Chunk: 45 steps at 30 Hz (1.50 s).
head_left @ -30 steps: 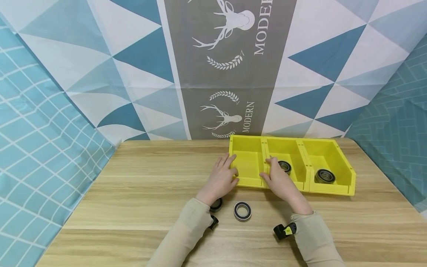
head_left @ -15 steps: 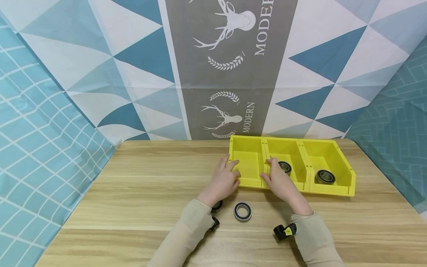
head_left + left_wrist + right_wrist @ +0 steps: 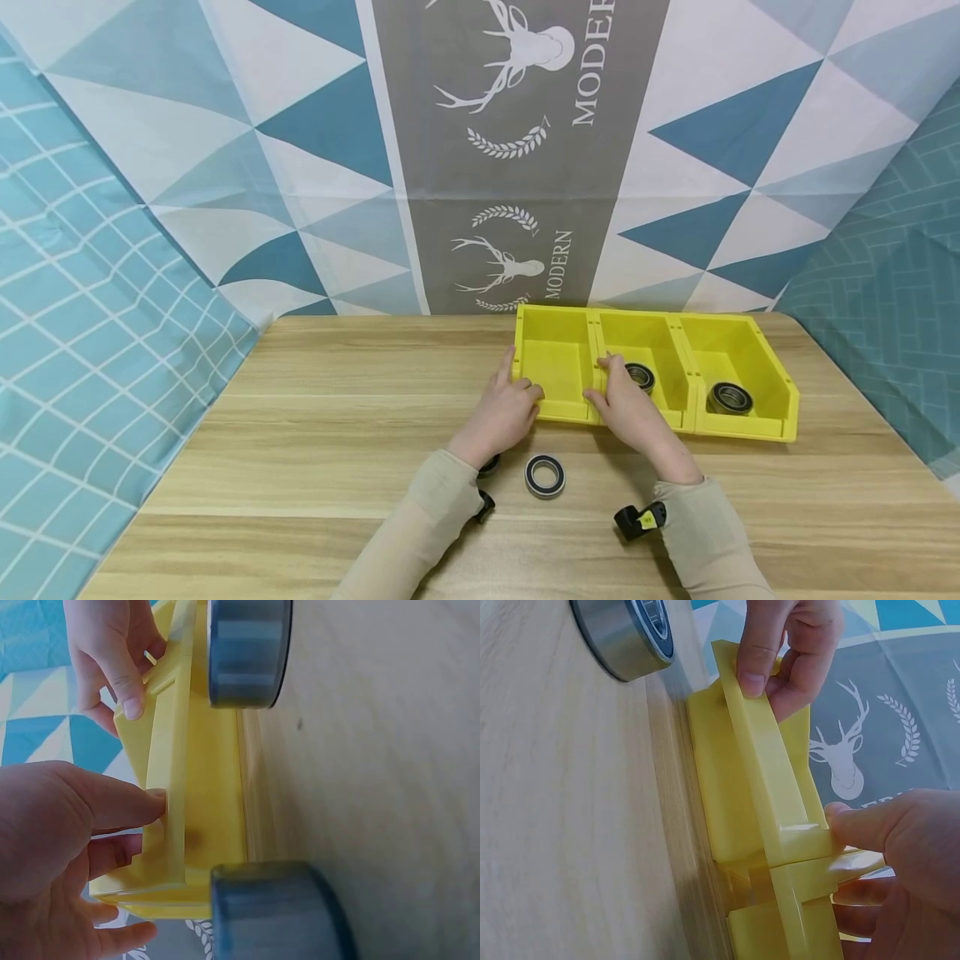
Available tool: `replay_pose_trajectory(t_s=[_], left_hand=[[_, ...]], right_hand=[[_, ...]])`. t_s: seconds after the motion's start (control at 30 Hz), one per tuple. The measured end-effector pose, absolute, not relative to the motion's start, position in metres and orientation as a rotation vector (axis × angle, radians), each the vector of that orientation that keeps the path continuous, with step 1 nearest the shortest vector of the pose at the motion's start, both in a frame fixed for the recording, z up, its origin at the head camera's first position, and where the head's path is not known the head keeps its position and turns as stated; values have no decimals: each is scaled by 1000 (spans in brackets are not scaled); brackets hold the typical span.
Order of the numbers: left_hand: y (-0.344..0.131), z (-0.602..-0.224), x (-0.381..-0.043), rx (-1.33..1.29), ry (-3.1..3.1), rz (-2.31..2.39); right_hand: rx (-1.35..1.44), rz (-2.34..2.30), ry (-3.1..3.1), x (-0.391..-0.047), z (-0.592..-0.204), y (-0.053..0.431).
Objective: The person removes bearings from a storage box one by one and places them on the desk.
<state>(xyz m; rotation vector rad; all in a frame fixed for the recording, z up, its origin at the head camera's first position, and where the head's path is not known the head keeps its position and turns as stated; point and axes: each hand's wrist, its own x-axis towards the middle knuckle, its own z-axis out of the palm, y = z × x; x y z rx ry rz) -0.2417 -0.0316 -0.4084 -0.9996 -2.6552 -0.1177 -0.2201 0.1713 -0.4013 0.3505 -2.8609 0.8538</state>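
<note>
A row of three joined yellow storage bins [image 3: 555, 354] stands on the wooden table. My left hand [image 3: 501, 417] grips the front left corner of the leftmost bin; in the left wrist view its thumb [image 3: 124, 801] presses the front lip. With thumb and fingers my right hand [image 3: 633, 408] holds the wall between the left and middle bins, as the right wrist view also shows. A ball bearing [image 3: 545, 476] lies flat before the left bin. Another bearing [image 3: 489, 467] is mostly hidden under my left wrist.
The middle bin holds a bearing [image 3: 641, 377], partly covered by my right hand. In the right bin sits one more bearing [image 3: 731, 398]. Behind the table [image 3: 337, 400] hangs a patterned cloth [image 3: 315, 167], with blue cloths at both sides.
My left hand has shifted slightly right and towards the front, its fingers drawing in from spread to curled over the bin's lip. My right hand and the bins stay practically still.
</note>
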Motion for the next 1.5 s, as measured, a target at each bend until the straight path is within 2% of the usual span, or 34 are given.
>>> replay_pose_trajectory(t_s=[0.5, 0.93, 1.5], left_hand=[[-32, -409, -236, -935, -2753, -160], [-32, -409, -235, -929, -2770, -164], [-32, -410, -235, -923, -2777, -163]], right_hand=[[388, 948, -2869, -223, -398, 183], [194, 854, -2848, -229, -402, 202], [140, 805, -2871, -231, -415, 210]])
